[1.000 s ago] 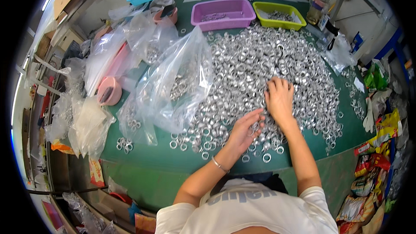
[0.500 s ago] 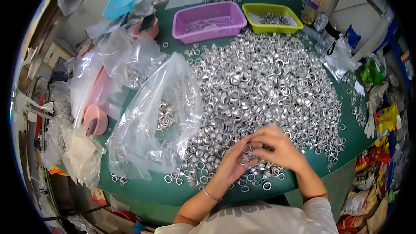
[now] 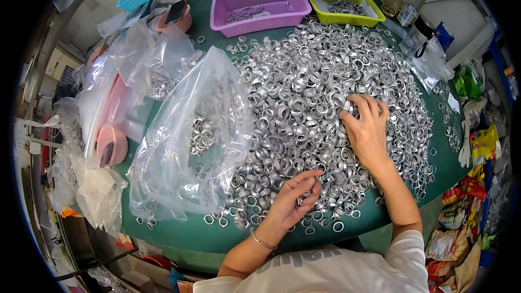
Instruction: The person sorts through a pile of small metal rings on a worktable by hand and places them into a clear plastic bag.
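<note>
A broad heap of silvery metal rings [image 3: 304, 87] covers the middle of the green table. My left hand [image 3: 293, 201] is at the heap's near edge, its fingers curled around a few metal rings [image 3: 302, 198] that show in the palm. Farther forward and to the right, my right hand [image 3: 369, 130] reaches onto the heap. Its thumb and index finger close about a metal ring [image 3: 348, 107] at the fingertips, while the other fingers bend beside them. To the left of the heap, a clear plastic bag [image 3: 163, 163] lies with its mouth spread, more rings inside.
At the far edge stand a purple basket [image 3: 260, 25] and a yellow-green basket [image 3: 347, 20], both holding rings. Plastic bags [image 3: 141, 49] and a pink cup [image 3: 113, 146] crowd the left. A white glove [image 3: 465, 144] and colourful packets [image 3: 461, 191] lie at right.
My hands have parted. The right one has moved forward and right onto the heap; the left stays near with rings in it. The view has tilted, and the person across is out of sight.
</note>
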`<action>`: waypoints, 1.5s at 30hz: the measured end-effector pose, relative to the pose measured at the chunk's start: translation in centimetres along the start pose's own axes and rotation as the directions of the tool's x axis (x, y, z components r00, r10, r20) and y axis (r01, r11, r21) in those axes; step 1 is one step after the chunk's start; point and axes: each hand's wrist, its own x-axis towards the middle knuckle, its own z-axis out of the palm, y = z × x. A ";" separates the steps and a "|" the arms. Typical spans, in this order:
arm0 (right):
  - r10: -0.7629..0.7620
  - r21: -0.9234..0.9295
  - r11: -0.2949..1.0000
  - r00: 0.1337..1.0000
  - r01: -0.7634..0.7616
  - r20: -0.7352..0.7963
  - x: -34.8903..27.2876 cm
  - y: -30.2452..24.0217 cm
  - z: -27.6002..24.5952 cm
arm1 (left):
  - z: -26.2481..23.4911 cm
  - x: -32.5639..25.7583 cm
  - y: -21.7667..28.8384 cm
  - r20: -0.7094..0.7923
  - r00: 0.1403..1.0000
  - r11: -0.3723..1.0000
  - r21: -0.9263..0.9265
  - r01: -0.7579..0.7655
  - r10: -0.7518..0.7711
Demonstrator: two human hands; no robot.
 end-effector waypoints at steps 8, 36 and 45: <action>0.168 0.296 0.947 0.978 -0.126 -0.120 -1.3 0.8 -0.4 | 0.1 0.1 -0.1 -0.031 0.999 1.000 0.015 -0.008 0.008; 0.228 0.533 0.812 0.970 -0.238 0.087 -2.7 -1.4 -3.3 | 0.0 0.3 -0.4 0.097 0.995 0.998 0.059 -0.037 0.031; 0.016 0.221 0.975 0.998 -0.001 -0.063 2.3 -1.2 0.5 | -0.8 0.5 -0.6 0.121 0.992 0.999 -0.042 0.026 -0.021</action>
